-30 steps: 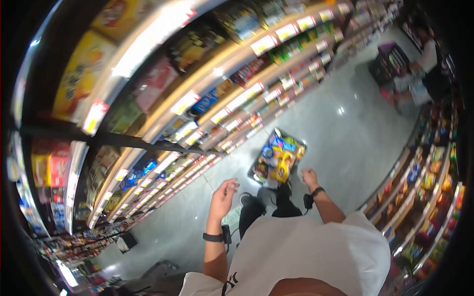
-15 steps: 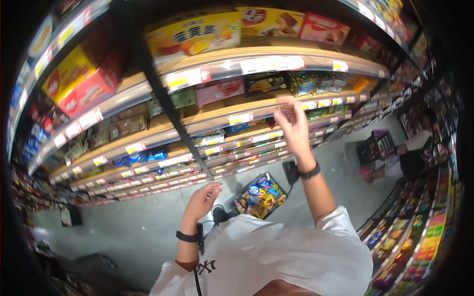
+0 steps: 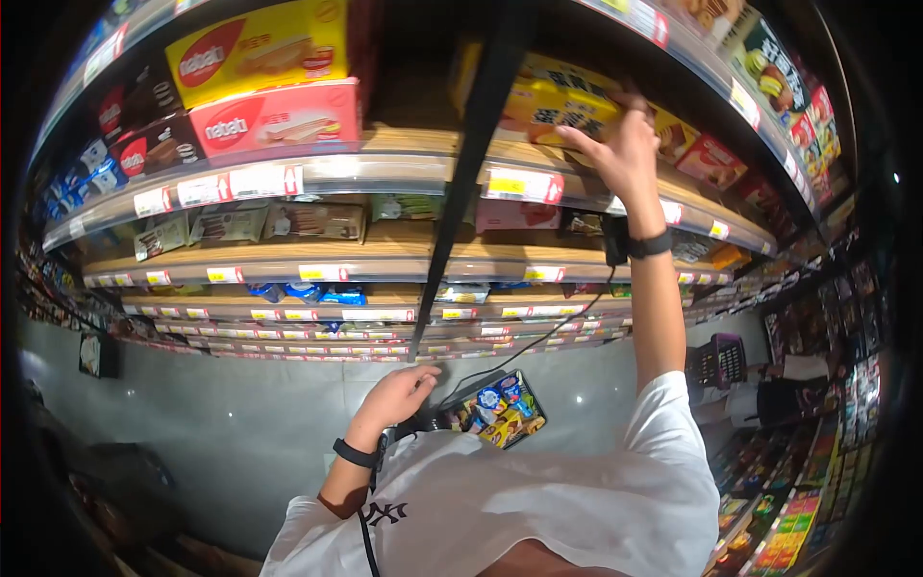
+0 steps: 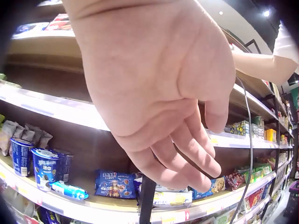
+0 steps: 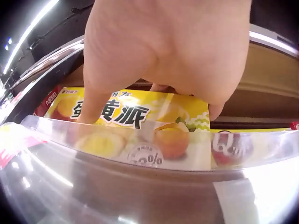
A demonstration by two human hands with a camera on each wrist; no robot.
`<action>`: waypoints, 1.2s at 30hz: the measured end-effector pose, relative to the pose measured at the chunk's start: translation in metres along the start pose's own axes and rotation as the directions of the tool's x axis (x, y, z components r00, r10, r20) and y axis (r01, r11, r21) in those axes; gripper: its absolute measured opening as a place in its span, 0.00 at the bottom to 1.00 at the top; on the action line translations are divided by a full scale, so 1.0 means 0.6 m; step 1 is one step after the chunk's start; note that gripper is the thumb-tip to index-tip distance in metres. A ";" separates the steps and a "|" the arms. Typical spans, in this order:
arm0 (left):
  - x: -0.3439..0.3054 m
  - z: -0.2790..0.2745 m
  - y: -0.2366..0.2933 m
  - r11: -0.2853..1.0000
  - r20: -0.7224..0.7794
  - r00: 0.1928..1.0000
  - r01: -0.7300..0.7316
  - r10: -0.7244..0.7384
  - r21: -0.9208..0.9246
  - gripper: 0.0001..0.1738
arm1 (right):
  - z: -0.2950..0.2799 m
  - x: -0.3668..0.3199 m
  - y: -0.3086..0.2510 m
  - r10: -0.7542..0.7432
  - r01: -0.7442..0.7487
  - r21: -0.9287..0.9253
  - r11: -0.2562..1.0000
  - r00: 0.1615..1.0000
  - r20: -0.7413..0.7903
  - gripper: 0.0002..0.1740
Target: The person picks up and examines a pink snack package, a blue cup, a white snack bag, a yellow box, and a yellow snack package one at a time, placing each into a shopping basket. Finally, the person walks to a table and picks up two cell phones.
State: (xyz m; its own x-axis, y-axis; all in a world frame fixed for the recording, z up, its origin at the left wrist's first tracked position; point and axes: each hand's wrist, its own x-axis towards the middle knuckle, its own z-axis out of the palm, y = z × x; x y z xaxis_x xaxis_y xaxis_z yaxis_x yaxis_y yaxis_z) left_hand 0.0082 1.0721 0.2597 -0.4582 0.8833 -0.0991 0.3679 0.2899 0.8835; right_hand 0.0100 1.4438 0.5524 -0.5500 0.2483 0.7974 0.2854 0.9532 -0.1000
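Note:
My right hand (image 3: 625, 154) reaches into an upper shelf at a yellow egg-yolk pie box (image 5: 131, 112). In the right wrist view its thumb lies over the front of the box, and other fingers pass behind the top edge and by the right end. A clear plastic shelf lip (image 5: 112, 144) crosses the lower front of the box. My left hand (image 3: 392, 396) hangs low before the shelves, fingers loosely bent, holding nothing. The left wrist view shows its palm (image 4: 154, 79) in front of a shelf with blue cups (image 4: 46, 168) and a blue snack bag (image 4: 116, 184).
A black upright post (image 3: 476, 154) divides the shelves left of my right hand. Yellow and pink wafer boxes (image 3: 274, 117) stand beyond it. On the floor sits a basket full of snacks (image 3: 538, 420). A cable (image 3: 538, 337) hangs from my right wrist. Another person (image 3: 769, 399) is at the right.
My view has turned to face the shelves. My right hand has risen from near my body to the yellow pie box; my left hand stays low, holding nothing.

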 end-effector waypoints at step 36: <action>-0.116 0.406 0.227 0.814 0.891 0.450 0.492 0.067 -0.309 0.36 | -0.542 -0.965 -0.041 0.573 -0.740 0.656 0.152 0.606 0.551 0.48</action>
State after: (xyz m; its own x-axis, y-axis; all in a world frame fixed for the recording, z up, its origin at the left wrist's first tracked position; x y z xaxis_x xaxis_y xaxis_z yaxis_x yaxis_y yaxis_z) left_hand 0.2873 1.1396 0.2756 0.5394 0.7446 -0.3932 -0.1764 0.5565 0.8119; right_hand 0.5769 1.2206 0.2866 -0.6024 0.7921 0.0984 -0.0644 0.0746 -0.9951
